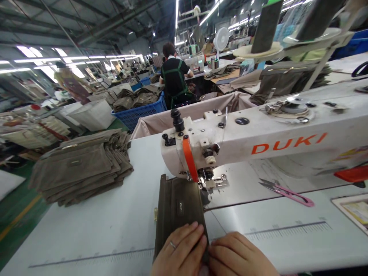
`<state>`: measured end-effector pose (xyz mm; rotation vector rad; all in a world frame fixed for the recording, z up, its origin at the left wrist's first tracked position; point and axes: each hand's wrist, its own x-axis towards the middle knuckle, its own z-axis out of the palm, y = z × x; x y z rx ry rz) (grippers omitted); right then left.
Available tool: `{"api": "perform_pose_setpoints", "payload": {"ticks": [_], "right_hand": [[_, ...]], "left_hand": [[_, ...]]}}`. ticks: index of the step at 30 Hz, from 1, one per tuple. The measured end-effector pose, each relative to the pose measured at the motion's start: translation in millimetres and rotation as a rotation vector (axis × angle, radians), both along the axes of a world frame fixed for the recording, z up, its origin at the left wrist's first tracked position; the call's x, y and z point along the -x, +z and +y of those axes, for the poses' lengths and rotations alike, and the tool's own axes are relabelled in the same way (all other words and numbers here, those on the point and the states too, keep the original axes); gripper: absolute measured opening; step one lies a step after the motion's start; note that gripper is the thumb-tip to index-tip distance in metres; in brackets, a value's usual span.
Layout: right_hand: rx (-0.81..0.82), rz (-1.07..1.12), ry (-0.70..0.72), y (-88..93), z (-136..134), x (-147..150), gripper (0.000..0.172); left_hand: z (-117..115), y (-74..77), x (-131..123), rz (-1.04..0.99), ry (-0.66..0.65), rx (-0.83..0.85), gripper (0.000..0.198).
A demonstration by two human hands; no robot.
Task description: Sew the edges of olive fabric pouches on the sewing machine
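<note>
Both hands flat on dark fabric piece (pixel 179 209) on tabletop (pixel 86 234), far end under presser foot (pixel 214 183) of sewing machine (pixel 258 142). Left hand (pixel 181 251) fingers spread, pressing near edge; right hand (pixel 240 257) fingers curled, probably pinching right edge. Judgement: keep edge parallel to foot, feed evenly, fingertips clear of needle. Snips (pixel 287 191) lie right; stack of pieces (pixel 82 166) left.

The pale grey counter (pixel 94 226) carries a white sewing machine (pixel 258 142) across its far right, a dark olive fabric piece (pixel 178 209) lying flat under the machine's head, a stack of folded olive pieces (pixel 83 166) at the far left, pink thread snips (pixel 287 191) beside the machine, and a printed ruler strip (pixel 287 228) along its near edge.
</note>
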<state>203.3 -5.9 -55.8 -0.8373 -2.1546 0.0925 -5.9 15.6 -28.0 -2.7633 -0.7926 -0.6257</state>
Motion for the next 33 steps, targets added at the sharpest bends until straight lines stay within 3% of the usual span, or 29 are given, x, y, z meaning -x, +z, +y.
{"api": "perform_pose_setpoints", "payload": {"ticks": [9, 14, 19, 23, 28, 33], "right_hand": [[0.066, 0.032, 0.050, 5.1, -4, -4, 0.025], [0.188, 0.001, 0.058, 15.7, -8, -8, 0.026], [0.335, 0.010, 0.037, 26.3, -11, -13, 0.021], [0.297, -0.013, 0.026, 24.7, -11, -13, 0.024], [0.186, -0.005, 0.015, 15.5, -4, -10, 0.028], [0.046, -0.046, -0.031, 6.3, 5, -9, 0.030]], "left_hand": [[-6, 11.5, -10, -0.305, 0.066, 0.246, 0.014], [-8, 9.4, -9, -0.227, 0.026, 0.268, 0.022], [-10, 12.0, -8, -0.184, 0.040, 0.399, 0.023], [-10, 11.7, -8, -0.229, 0.062, 0.415, 0.021], [-3, 9.7, -7, -0.252, -0.042, 0.324, 0.020], [11, 7.6, -6, -0.257, -0.060, 0.270, 0.018]]}}
